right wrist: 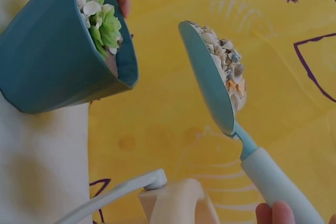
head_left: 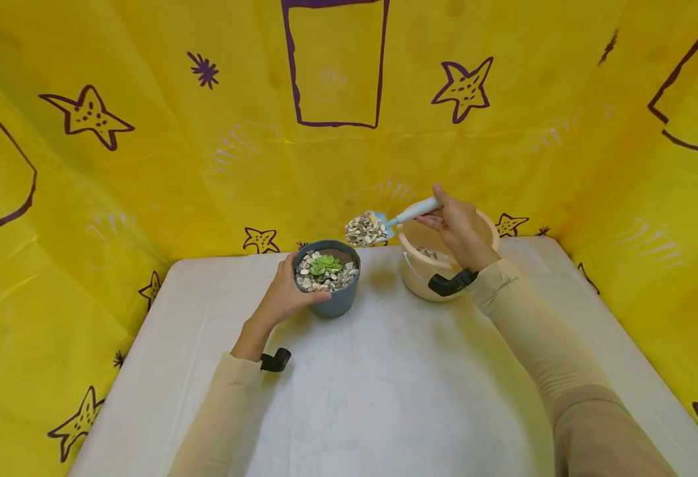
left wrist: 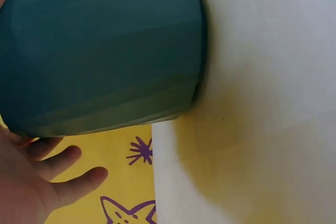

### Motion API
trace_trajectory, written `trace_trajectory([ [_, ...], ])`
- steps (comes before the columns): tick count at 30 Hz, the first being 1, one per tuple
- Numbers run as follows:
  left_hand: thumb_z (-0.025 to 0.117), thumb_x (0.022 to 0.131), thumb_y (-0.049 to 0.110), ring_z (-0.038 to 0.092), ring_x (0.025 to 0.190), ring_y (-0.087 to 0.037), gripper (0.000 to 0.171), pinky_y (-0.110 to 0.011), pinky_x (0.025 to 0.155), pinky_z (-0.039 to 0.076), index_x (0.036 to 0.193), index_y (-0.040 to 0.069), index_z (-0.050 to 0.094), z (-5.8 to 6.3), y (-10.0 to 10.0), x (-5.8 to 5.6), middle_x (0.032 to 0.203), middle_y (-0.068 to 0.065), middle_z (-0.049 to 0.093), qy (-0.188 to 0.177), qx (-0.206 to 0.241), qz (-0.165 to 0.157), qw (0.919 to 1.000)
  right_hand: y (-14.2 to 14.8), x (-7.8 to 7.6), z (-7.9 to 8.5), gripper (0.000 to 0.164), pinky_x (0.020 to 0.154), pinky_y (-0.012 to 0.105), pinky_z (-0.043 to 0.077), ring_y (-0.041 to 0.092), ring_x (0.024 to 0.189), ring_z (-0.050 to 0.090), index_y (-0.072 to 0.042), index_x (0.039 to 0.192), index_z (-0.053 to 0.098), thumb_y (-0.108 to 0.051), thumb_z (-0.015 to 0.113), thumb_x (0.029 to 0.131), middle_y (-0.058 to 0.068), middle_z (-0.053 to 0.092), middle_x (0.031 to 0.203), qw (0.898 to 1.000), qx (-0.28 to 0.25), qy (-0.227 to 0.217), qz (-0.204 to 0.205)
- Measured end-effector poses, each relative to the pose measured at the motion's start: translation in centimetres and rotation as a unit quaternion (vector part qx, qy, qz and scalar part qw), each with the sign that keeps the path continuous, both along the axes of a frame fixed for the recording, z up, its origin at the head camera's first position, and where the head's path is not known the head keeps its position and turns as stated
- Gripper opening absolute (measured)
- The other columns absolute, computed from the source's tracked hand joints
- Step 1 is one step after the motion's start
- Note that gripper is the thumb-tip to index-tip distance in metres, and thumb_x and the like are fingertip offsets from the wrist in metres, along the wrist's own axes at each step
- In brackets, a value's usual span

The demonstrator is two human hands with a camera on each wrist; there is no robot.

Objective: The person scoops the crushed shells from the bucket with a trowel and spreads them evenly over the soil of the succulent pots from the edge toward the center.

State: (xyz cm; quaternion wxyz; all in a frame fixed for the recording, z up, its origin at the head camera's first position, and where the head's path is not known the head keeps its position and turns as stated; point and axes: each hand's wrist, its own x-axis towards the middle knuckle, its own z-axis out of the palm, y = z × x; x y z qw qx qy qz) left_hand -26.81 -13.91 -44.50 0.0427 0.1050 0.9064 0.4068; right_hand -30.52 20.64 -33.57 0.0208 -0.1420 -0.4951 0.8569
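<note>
A blue-grey plant pot [head_left: 338,306] stands on the table, holding a green succulent [head_left: 325,266] among pale shells and pebbles; a brown patch shows at its back right. My left hand [head_left: 283,290] grips the pot near its rim, thumb in front and fingers round the far left side. Some of those fingers [left wrist: 84,181] stick out past the pot in the left wrist view. My right hand [head_left: 459,228] holds a small trowel [right wrist: 210,82] by its pale handle, above the table and right of the pot. Small shells [right wrist: 223,59] are heaped on the trowel's blade.
Behind my right hand stands a cream bucket [head_left: 411,268] with a white handle [right wrist: 113,195] and some shells inside. A white cloth covers the table [head_left: 360,397]. Yellow printed sheeting [head_left: 337,159] rises behind it and on both sides.
</note>
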Motion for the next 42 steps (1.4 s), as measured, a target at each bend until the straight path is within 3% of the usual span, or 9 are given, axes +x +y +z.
trace_trajectory([
  [6,0.084,0.071,0.046,0.017,0.148,-0.041,0.122,-0.066,0.114,0.023,0.158,0.013,0.004,0.6,-1.0,-1.2,0.162,-0.019,0.009,-0.048,0.041,-0.060,0.9962,-0.2,-0.2,0.0,0.022,0.067,0.033,0.061,0.023,0.068,0.073,-0.005,0.089,0.061,-0.026,0.060,0.096,0.012,0.070,0.072,1.000,-0.008,-0.001,0.001],
  [10,0.085,0.073,0.037,0.008,0.151,-0.038,0.121,-0.065,0.116,0.017,0.158,0.015,0.001,0.9,-1.5,-2.3,0.164,-0.015,0.003,-0.059,0.051,-0.103,0.9916,-0.5,-0.3,0.1,0.021,0.065,0.033,0.060,0.024,0.066,0.073,-0.005,0.089,0.062,-0.025,0.061,0.095,0.014,0.070,0.071,1.000,-0.011,-0.007,-0.001],
  [13,0.085,0.073,0.034,0.006,0.151,-0.038,0.121,-0.064,0.117,0.015,0.158,0.014,0.001,0.9,-1.6,-2.7,0.165,-0.015,0.002,-0.064,0.052,-0.116,0.9899,-0.6,-0.2,0.0,0.020,0.061,0.033,0.060,0.025,0.064,0.073,-0.005,0.088,0.062,-0.024,0.060,0.096,0.014,0.070,0.069,1.000,-0.022,-0.015,0.001],
  [20,0.086,0.070,0.039,0.018,0.149,-0.037,0.122,-0.062,0.115,0.024,0.158,0.014,0.005,0.4,-0.6,-2.3,0.162,-0.016,0.012,-0.047,0.057,-0.079,0.9941,-0.4,-0.2,-0.1,0.021,0.058,0.027,0.059,0.021,0.059,0.072,-0.006,0.096,0.054,-0.027,0.052,0.100,0.012,0.067,0.065,0.999,-0.017,-0.018,0.028],
  [25,0.086,0.064,0.055,0.028,0.145,-0.037,0.127,-0.061,0.112,0.030,0.158,0.020,0.007,-0.1,0.5,-1.3,0.160,-0.014,0.017,-0.025,0.045,-0.015,0.9986,-0.5,-0.4,-0.4,0.023,0.059,0.024,0.059,0.018,0.059,0.071,-0.006,0.100,0.049,-0.029,0.047,0.102,0.010,0.066,0.065,0.998,-0.008,-0.026,0.048],
  [31,0.082,0.060,0.067,0.035,0.139,-0.037,0.129,-0.059,0.110,0.036,0.156,0.013,0.013,-0.4,2.1,-0.1,0.154,-0.018,0.026,0.031,0.010,0.051,0.9982,-1.0,-0.2,-0.5,0.023,0.060,0.024,0.059,0.019,0.061,0.071,-0.007,0.100,0.049,-0.030,0.047,0.102,0.009,0.065,0.067,0.998,0.001,-0.018,0.056],
  [34,0.081,0.062,0.067,0.032,0.141,-0.037,0.129,-0.059,0.111,0.034,0.156,0.013,0.011,-0.5,2.1,-0.1,0.155,-0.019,0.023,0.030,0.008,0.044,0.9986,-1.3,0.0,-0.5,0.025,0.062,0.022,0.058,0.018,0.061,0.070,-0.005,0.102,0.048,-0.030,0.046,0.102,0.008,0.065,0.068,0.998,0.007,-0.010,0.061],
  [42,0.085,0.070,0.047,0.012,0.151,-0.038,0.122,-0.065,0.116,0.019,0.158,0.021,0.004,-0.4,0.0,-1.8,0.164,-0.013,0.008,-0.033,0.066,-0.034,0.9967,-2.5,-0.1,-0.8,0.024,0.063,0.023,0.059,0.016,0.063,0.067,-0.006,0.098,0.050,-0.029,0.044,0.103,0.006,0.064,0.067,0.997,-0.003,-0.001,0.074],
])
